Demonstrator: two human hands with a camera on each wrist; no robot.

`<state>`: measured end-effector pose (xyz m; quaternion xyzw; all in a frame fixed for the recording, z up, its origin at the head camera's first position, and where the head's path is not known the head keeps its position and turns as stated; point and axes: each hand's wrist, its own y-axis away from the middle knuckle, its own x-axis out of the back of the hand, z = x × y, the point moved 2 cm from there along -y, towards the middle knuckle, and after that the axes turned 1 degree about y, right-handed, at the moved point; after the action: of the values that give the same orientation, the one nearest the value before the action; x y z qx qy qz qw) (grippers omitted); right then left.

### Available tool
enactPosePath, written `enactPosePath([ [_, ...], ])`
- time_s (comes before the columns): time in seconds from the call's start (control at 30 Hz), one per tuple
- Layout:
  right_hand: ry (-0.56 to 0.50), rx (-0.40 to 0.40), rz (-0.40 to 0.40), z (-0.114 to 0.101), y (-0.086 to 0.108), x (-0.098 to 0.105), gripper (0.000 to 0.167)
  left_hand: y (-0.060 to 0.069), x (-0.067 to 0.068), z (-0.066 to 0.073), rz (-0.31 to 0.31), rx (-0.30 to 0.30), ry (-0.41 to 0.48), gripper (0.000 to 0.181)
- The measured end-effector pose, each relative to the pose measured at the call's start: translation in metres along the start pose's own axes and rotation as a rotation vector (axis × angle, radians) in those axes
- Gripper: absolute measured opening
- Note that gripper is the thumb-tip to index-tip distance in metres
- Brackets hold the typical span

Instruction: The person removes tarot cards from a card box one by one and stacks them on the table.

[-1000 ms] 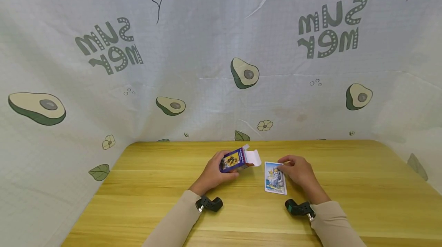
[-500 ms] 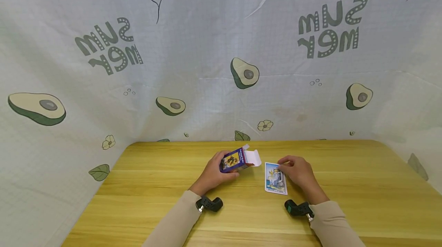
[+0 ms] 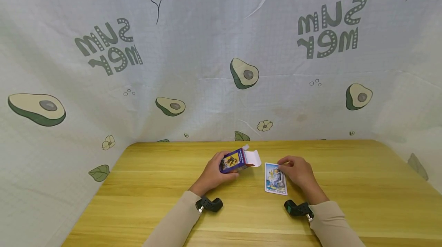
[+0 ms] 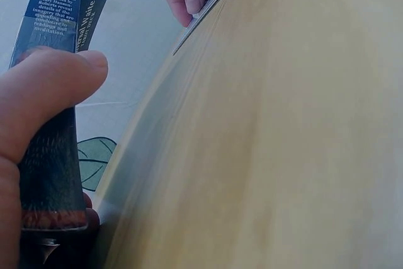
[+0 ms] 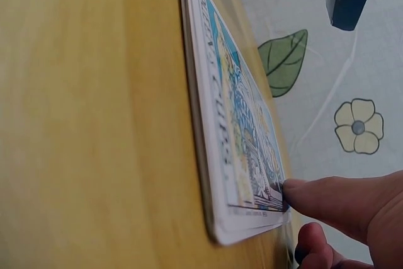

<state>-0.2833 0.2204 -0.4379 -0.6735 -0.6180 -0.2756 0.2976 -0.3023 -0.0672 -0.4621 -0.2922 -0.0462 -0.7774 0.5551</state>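
My left hand [image 3: 213, 174] grips a dark blue card box [image 3: 230, 162] with a yellow picture, its white flap standing out at the right end. In the left wrist view the thumb lies across the side of the box [image 4: 50, 137]. Right of the box, a thin stack of picture cards [image 3: 275, 180] lies face up on the table. My right hand [image 3: 299, 172] pinches the stack at its upper right edge; in the right wrist view the thumb presses the edge of the top card [image 5: 242, 118], with a finger below.
The wooden table [image 3: 145, 189] runs back to a pale curtain [image 3: 207, 47] printed with avocados, leaves and flowers. A black device sits on each wrist, the left one [image 3: 211, 204] and the right one [image 3: 296, 208].
The card stack and the right hand have shifted very slightly. The left hand and the box look unmoved.
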Motion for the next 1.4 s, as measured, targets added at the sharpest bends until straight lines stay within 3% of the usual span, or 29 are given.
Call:
enactPosePath([
  [0.43,-0.068,-0.066,-0.019,0.0,-0.004,0.004,0.029,-0.004,0.002,0.0,0.018,-0.03,0.002,0.068],
  [0.5,-0.073,-0.074,-0.018,-0.002,-0.004,0.006,0.029,-0.001,0.004,0.011,0.019,-0.033,0.007,0.067],
  [0.63,-0.081,-0.073,-0.02,-0.006,-0.003,0.008,0.03,-0.001,0.004,0.012,0.019,-0.034,0.005,0.067],
  [0.73,-0.09,-0.062,-0.02,-0.007,-0.002,0.007,0.029,-0.002,0.0,0.001,0.012,-0.027,-0.003,0.067],
  [1.4,-0.207,0.02,0.005,-0.042,0.003,0.015,0.036,-0.002,0.0,-0.003,0.007,-0.009,0.012,0.07],
])
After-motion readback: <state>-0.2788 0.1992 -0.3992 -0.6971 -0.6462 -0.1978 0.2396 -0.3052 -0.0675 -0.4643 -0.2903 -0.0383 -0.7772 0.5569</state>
